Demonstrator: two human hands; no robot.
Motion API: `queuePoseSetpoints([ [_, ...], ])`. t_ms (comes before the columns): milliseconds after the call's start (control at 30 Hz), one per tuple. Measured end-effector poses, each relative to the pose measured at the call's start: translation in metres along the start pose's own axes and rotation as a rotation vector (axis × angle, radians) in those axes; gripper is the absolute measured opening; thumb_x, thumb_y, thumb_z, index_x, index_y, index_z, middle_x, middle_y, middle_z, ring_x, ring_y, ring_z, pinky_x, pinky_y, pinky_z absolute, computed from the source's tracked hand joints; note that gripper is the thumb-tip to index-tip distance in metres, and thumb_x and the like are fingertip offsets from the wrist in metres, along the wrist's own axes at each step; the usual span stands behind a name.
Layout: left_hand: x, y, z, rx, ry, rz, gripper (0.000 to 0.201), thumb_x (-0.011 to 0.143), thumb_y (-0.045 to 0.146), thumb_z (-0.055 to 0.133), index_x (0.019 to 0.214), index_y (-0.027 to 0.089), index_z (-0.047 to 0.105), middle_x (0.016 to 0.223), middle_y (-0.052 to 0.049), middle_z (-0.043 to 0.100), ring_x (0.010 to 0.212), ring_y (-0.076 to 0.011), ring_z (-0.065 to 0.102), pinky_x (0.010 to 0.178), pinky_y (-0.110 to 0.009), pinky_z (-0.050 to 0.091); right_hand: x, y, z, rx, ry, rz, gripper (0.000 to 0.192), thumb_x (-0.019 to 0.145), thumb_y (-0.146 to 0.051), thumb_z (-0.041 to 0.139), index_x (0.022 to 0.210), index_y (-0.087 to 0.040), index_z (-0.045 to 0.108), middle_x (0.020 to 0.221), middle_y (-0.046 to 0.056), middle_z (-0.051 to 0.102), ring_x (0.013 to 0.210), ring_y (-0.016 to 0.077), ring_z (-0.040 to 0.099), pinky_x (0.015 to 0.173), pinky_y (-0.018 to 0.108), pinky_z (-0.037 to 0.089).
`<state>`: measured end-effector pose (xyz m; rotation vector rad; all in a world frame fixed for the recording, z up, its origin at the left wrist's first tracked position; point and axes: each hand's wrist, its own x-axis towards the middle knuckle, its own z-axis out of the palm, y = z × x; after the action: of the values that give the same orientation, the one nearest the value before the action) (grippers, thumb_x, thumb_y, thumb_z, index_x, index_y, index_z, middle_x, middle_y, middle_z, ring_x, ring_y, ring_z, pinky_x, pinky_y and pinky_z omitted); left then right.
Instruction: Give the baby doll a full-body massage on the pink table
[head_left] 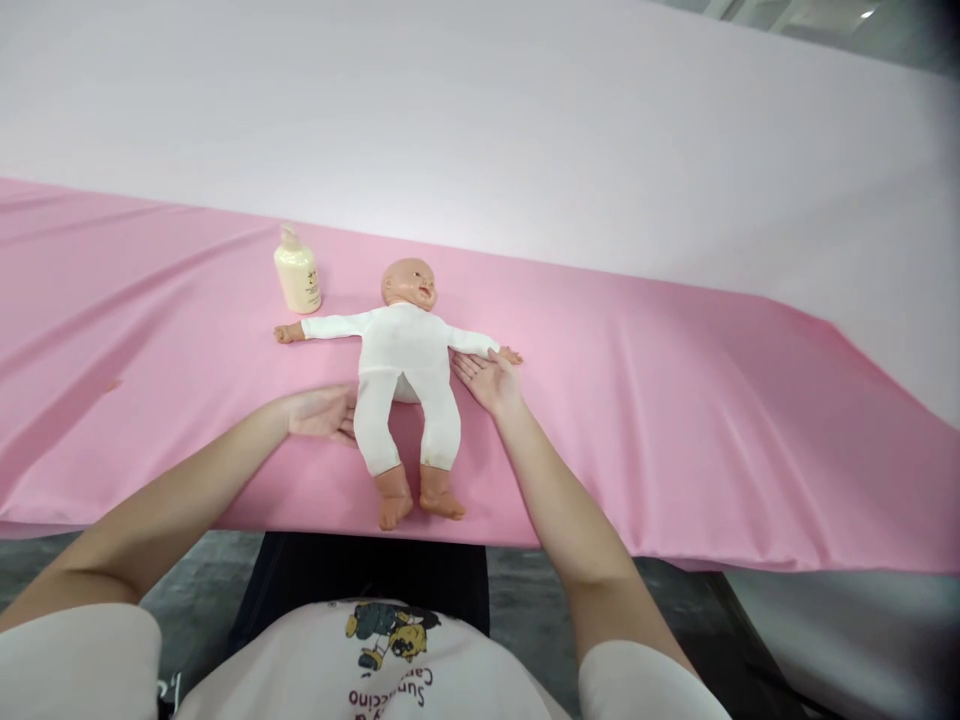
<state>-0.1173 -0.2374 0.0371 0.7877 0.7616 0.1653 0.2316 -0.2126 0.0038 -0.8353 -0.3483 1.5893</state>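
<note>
A baby doll [403, 350] in a white one-piece suit lies on its back on the pink cloth [675, 400], arms spread wide, feet toward me. My left hand [321, 412] lies flat on the cloth, fingers together, touching the doll's leg on the left side. My right hand [486, 380] rests open with fingers spread, against the doll's side under its outstretched arm. Neither hand holds anything.
A cream pump bottle [298, 272] stands upright just beyond the doll's arm on the left. The pink cloth covers a long table that runs across the view, with its near edge right below the doll's feet. A pale wall rises behind it.
</note>
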Motion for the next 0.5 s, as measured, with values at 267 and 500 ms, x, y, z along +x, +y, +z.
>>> queuePoseSetpoints([
  [267,-0.011,-0.073,0.075,-0.3,0.038,0.219,0.053,0.072,0.033,0.089,0.117,0.021,0.063,0.114,-0.008,0.071,0.111,-0.0265,0.067,0.101,-0.044,0.05,0.009,-0.001,0.0,0.024,0.109,-0.099,0.016,0.089,-0.029,0.054,0.101,-0.02,0.06,0.106,0.008,0.07,0.104,0.0152,0.071,0.096,0.031,0.061],
  [500,-0.027,-0.105,0.111,-0.365,-0.009,0.149,0.048,0.065,0.032,0.092,0.105,0.021,0.069,0.104,-0.007,0.07,0.105,-0.0245,0.067,0.09,-0.041,0.055,0.051,-0.008,0.013,0.028,0.159,-0.196,0.008,0.09,-0.027,0.055,0.096,-0.023,0.06,0.091,-0.001,0.068,0.088,0.0094,0.07,0.092,0.024,0.06],
])
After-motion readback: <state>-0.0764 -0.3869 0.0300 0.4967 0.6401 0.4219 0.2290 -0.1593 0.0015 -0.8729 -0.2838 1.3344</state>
